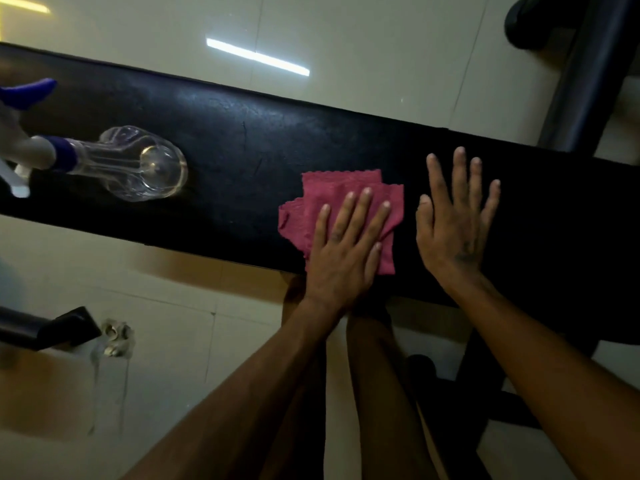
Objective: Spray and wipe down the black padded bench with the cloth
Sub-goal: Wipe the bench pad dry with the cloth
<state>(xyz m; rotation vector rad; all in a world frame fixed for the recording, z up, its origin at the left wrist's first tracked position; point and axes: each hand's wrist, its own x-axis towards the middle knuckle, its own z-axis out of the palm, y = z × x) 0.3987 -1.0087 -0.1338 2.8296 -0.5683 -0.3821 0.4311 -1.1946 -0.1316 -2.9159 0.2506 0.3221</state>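
Note:
The black padded bench [242, 140] runs across the view from upper left to right. A folded pink cloth [332, 192] lies on its near half. My left hand [343, 251] presses flat on the cloth with straight fingers. Just to the right, my right hand [453, 216] rests flat on the bare padding, fingers spread, holding nothing. A clear spray bottle [138, 164] with a blue and white trigger head stands on the bench at the left, apart from both hands.
Glossy cream floor tiles [173, 341] surround the bench. A dark frame bar [585, 74] with a round foot rises at the upper right. Another black bar end [59, 329] and a small metal fitting [116, 337] sit at the lower left. My legs stand below the bench edge.

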